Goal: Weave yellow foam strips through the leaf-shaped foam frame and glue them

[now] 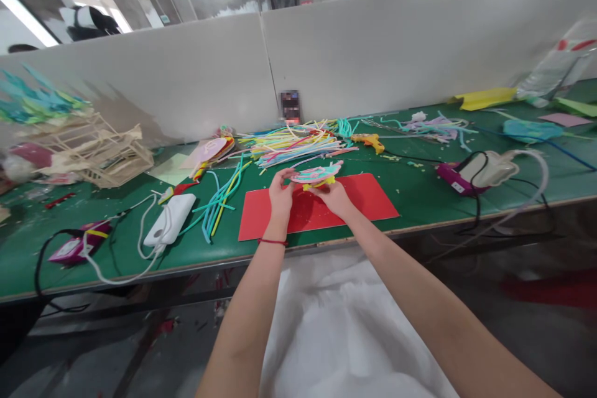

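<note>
Both my hands hold a small flat craft piece (317, 173) made of pink, teal and yellow strips, just above a red mat (368, 199) on the green table (420, 193). My left hand (280, 194) pinches its left end, fingers closed. My right hand (334, 196) grips its right underside, fingers curled. A red string circles my left wrist. A heap of colourful strips (291, 142) lies just beyond the mat.
A yellow glue gun (369, 140) lies behind the mat. A white power pack (170, 217) with cables sits at left, a wooden stick model (96, 146) further left, a purple device with cords (471, 174) at right. White partitions (373, 43) close off the back.
</note>
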A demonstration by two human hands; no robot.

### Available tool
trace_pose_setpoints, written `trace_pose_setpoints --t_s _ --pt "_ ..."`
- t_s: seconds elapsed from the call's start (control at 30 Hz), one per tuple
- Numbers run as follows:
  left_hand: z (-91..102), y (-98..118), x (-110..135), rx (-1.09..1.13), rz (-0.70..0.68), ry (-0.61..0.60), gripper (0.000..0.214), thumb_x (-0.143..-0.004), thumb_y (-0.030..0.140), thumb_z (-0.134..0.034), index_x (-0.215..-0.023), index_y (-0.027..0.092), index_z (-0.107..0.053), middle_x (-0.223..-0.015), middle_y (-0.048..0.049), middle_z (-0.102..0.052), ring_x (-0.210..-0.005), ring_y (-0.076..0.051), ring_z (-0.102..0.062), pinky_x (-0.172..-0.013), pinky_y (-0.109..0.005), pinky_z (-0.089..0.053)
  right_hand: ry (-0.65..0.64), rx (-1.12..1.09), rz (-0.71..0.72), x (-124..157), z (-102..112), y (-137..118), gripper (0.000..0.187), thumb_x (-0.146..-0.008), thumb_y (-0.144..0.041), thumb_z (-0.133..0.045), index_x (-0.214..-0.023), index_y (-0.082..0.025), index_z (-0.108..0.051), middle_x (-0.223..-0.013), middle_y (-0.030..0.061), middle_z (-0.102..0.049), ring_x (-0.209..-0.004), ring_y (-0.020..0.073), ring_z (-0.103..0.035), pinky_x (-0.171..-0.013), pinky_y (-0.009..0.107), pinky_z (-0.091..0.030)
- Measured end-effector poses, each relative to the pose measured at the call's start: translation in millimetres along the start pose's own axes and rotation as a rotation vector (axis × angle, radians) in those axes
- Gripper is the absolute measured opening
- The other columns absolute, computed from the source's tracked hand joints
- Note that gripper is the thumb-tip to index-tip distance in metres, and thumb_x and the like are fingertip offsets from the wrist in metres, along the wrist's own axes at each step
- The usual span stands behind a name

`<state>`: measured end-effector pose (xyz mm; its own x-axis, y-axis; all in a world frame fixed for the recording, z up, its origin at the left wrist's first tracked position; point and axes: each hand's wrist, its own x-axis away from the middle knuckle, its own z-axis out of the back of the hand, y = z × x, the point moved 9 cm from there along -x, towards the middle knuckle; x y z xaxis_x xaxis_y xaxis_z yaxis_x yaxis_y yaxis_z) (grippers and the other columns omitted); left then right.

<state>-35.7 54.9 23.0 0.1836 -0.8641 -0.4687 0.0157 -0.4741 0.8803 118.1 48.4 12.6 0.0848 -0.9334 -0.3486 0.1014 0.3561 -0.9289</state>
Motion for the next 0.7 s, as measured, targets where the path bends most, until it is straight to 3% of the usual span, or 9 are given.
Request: trace_pose_setpoints --t_s 0.13,0.4,0.5,0.6,0.7 --pt "1.1 2 2 0.052 0.033 0.028 0.022 -0.067 0.013 -0.058 -0.088 0.017 -0.056 -0.082 -0.0030 -0.065 -0.084 -0.015 -0.062 -0.081 -0.031 -0.047 0.007 0.000 0.012 1 -1 -1 0.022 -0.064 -0.034 -0.067 -0.077 -0.017 -0.063 -0.087 0.0067 -0.070 -0.084 0.0220 -0.063 -0.082 0.037 -0.048" --pt "-9.9 20 5 -0.070 -0.092 -0.028 0.019 -0.069 0.009 -0.050 -0.084 0.017 -0.057 -0.081 -0.0031 -0.063 -0.081 -0.013 -0.060 -0.080 -0.031 -0.048 0.029 -0.067 -0.043 3 1 1 0.032 -0.061 -0.032 -0.070 -0.089 -0.019 -0.064 -0.100 0.0073 -0.067 -0.094 0.0246 -0.061 -0.084 0.041 -0.047" --pt "-10.5 23 6 -0.077 -0.118 -0.020 0.020 -0.073 0.013 -0.052 -0.091 0.018 -0.057 -0.099 -0.0067 -0.061 -0.094 -0.015 -0.059 -0.086 -0.033 -0.047 0.043 -0.064 -0.046 3 2 4 0.033 -0.060 -0.031 -0.070 -0.089 -0.018 -0.064 -0.100 0.0077 -0.067 -0.092 0.0238 -0.061 -0.083 0.040 -0.047" --pt "-14.7 24 7 -0.040 -0.127 -0.069 0.028 -0.073 0.016 -0.054 -0.101 0.020 -0.055 -0.125 -0.0093 -0.049 -0.107 -0.019 -0.055 -0.092 -0.035 -0.045 0.050 -0.076 -0.031 2 2 7 0.031 -0.060 -0.031 -0.070 -0.088 -0.018 -0.064 -0.100 0.0077 -0.067 -0.093 0.0231 -0.061 -0.084 0.039 -0.047" --pt "-16.2 23 7 -0.016 -0.105 -0.091 0.029 -0.074 0.017 -0.055 -0.103 0.021 -0.054 -0.133 -0.0095 -0.042 -0.112 -0.021 -0.053 -0.095 -0.036 -0.043 0.019 -0.100 -0.003 1 0 5 0.029 -0.063 -0.031 -0.069 -0.089 -0.019 -0.065 -0.099 0.0060 -0.067 -0.094 0.0226 -0.061 -0.086 0.039 -0.046"
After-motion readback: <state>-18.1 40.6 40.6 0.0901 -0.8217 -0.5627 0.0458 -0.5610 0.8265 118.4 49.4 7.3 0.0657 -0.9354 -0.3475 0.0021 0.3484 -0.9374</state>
